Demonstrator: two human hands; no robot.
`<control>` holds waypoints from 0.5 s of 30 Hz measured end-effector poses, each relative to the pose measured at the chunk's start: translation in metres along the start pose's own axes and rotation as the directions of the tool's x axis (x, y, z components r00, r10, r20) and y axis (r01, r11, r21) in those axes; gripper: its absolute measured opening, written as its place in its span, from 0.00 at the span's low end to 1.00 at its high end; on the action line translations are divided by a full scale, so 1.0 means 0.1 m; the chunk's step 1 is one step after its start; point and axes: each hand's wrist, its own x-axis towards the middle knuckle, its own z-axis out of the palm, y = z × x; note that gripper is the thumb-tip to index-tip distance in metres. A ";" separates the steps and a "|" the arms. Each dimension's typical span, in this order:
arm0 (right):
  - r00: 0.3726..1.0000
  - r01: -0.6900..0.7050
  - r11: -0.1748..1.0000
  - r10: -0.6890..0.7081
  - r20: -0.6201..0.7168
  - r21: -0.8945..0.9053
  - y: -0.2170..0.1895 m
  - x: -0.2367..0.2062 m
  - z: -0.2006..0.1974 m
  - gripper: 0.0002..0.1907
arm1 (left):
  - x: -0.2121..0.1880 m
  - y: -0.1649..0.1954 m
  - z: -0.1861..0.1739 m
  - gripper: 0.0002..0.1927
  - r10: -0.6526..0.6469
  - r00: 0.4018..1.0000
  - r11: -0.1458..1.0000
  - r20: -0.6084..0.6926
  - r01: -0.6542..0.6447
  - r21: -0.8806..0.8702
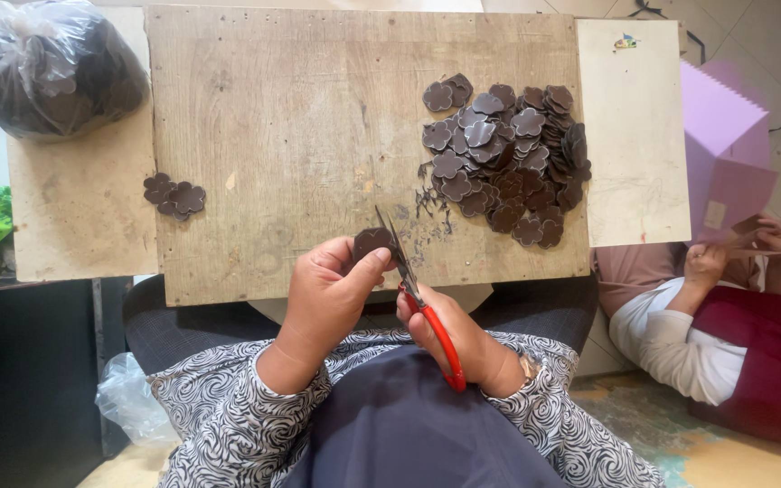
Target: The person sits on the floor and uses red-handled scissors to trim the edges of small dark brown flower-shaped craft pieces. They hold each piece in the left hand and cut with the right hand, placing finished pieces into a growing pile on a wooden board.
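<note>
Left hand (332,289) pinches 1 dark flower-shaped piece (371,242) at the near edge of the wooden board (300,136), tilting it up so the blades can reach it. Right hand (449,339) is closed around red-handled scissors (418,298), blades meeting the piece. Right of the board's middle lies a heap of similar pieces (508,163), within easy reach.

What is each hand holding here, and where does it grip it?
The left hand pinches a dark flower-shaped piece at its lower edge. The right hand holds the scissors by their red handles, blades at the piece.
</note>
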 end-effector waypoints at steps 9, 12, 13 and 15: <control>0.998 -0.058 0.992 0.056 0.022 0.116 0.00 0.00 0.01 0.33 | -0.02 0.06 0.00 0.08 -0.029 0.999 0.999 -0.012 0.029 -0.013; 0.997 -0.075 0.990 0.073 0.016 0.121 0.00 -0.01 0.01 0.33 | -0.02 0.05 0.00 0.08 -0.013 1.000 1.000 -0.011 0.013 -0.016; 0.997 -0.078 0.989 0.076 0.015 0.125 0.00 -0.01 0.01 0.33 | -0.01 0.04 0.00 0.08 -0.012 1.000 1.000 -0.007 0.012 -0.025; 0.996 -0.085 0.987 0.084 0.013 0.133 0.01 -0.01 0.02 0.33 | -0.02 0.03 -0.01 0.08 -0.011 1.000 0.999 0.001 0.011 -0.044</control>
